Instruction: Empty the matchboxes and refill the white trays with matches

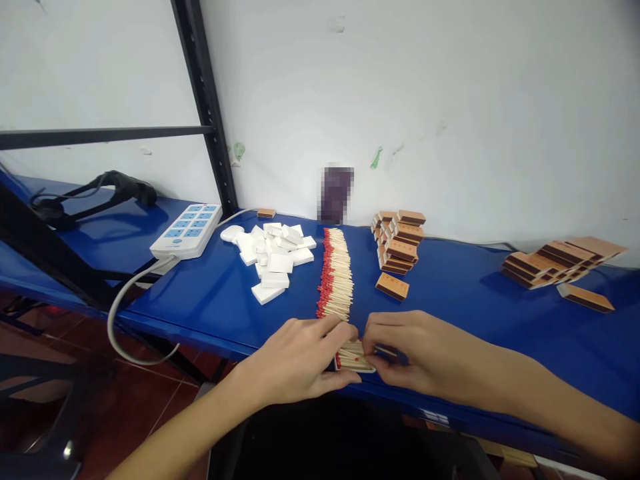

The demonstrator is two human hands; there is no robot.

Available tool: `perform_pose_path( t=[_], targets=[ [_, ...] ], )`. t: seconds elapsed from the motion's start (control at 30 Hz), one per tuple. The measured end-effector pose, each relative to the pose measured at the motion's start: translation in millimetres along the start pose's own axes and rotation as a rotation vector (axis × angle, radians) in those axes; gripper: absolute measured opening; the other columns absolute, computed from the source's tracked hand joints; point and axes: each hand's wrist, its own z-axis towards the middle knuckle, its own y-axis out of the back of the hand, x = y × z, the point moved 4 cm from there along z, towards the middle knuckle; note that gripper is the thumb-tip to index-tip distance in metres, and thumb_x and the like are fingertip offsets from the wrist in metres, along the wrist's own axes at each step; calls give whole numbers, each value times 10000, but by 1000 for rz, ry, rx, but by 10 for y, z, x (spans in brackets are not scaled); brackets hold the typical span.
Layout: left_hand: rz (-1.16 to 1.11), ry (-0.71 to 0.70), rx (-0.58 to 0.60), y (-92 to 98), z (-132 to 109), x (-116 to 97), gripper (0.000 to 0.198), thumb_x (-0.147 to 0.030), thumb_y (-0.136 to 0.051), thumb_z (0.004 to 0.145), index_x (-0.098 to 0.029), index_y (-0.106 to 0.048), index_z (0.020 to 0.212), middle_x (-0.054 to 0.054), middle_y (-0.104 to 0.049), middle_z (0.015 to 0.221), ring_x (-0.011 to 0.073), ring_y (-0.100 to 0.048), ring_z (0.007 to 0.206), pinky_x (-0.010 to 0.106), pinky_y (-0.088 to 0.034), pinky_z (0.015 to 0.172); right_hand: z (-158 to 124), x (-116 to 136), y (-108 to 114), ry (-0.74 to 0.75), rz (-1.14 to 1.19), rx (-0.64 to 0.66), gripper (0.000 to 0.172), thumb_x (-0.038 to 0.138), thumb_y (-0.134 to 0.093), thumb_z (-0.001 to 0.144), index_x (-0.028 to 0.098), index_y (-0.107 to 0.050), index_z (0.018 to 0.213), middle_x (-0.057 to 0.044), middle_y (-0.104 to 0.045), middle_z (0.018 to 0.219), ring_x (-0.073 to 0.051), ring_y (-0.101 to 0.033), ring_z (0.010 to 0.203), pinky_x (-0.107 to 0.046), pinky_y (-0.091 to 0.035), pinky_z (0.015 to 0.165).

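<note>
Near the blue table's front edge, my left hand (313,357) is closed round the left side of a small open tray of matches (356,358). My right hand (400,347) pinches at the tray's right end, with a matchstick (386,351) between its fingers. Beyond my hands lies a long row of loose matches (340,273), red heads to the left. White trays (280,263) are heaped left of the row. To its right, orange and brown matchboxes (401,249) are stacked, with a single matchbox (393,286) in front of them.
More matchboxes (555,260) are stacked at the far right of the blue table (465,293). A power strip (187,230) with a cable lies at the left, beside a black shelf post (205,100). A black strap-like device (100,197) rests further left.
</note>
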Motion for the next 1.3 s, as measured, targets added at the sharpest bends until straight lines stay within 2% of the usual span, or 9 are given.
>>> perform_pose_path(
  t=[0.17, 0.33, 0.53, 0.7, 0.83, 0.93, 1.03, 1.17, 1.3],
  targets=[
    [-83, 77, 26, 5, 13, 23, 330, -409, -623, 888, -196, -459, 1079, 36, -647, 1013, 234, -676, 858, 314, -504, 645, 125, 127, -81, 124, -13, -3, 122, 189, -537, 915, 190, -587, 804, -4, -610, 822, -107, -548, 634, -230, -390, 560],
    [-132, 69, -21, 13, 16, 23, 382, -382, -645, 873, -209, -438, 1143, 34, -658, 1013, 221, -681, 847, 305, -502, 646, 117, 72, -136, 135, -53, 19, 126, 199, -518, 944, 195, -633, 891, -22, -653, 926, -128, -609, 689, -247, -416, 583],
    [-125, 59, -34, 26, 18, 18, 378, -397, -654, 871, -216, -446, 1129, 18, -649, 991, 204, -671, 823, 296, -496, 649, 87, 3, -141, 89, 2, -41, 159, 187, -503, 941, 190, -643, 865, -9, -636, 808, -109, -574, 623, -225, -396, 554],
    [-143, 73, -30, 28, 33, 16, 364, -382, -659, 867, -213, -445, 1108, 13, -650, 968, 194, -665, 789, 282, -478, 618, 122, 25, -161, 114, 110, -83, 100, 190, -551, 920, 189, -636, 867, -4, -656, 822, -96, -583, 640, -203, -404, 562],
    [-117, 79, -37, 24, 22, 17, 342, -413, -647, 875, -209, -470, 1085, 15, -644, 964, 191, -660, 779, 273, -457, 596, 102, 3, -122, 91, 110, -163, 159, 206, -514, 932, 189, -622, 816, -6, -651, 765, -94, -550, 591, -208, -391, 528],
    [-80, 87, -23, 75, -29, 20, 311, -446, -618, 894, -213, -502, 1065, 4, -643, 963, 181, -648, 761, 268, -430, 583, 65, -51, -63, 50, 77, -242, 139, 221, -517, 924, 198, -640, 863, 3, -642, 711, -93, -520, 546, -215, -382, 507],
    [-94, 153, -6, 176, -100, 48, 341, -519, -575, 908, -221, -527, 1066, -18, -642, 881, 169, -618, 711, 266, -404, 581, 46, -114, -11, 19, 46, -308, 144, 242, -516, 923, 203, -655, 923, 6, -644, 691, -91, -496, 507, -222, -373, 488],
    [-80, 158, -7, 279, -157, 71, 328, -494, -606, 899, -236, -547, 1093, -15, -632, 932, 167, -609, 767, 275, -411, 640, 70, -165, -4, 34, 10, -313, 153, 227, -507, 921, 197, -657, 928, 5, -643, 696, -87, -484, 502, -223, -371, 492],
    [-105, 101, -10, 268, -196, 118, 346, -451, -671, 863, -239, -551, 1109, -3, -619, 1040, 167, -613, 861, 274, -433, 683, 129, -178, -36, 63, 2, -281, 157, 188, -500, 911, 185, -656, 922, 13, -623, 673, -86, -481, 513, -218, -384, 519]
  ],
)
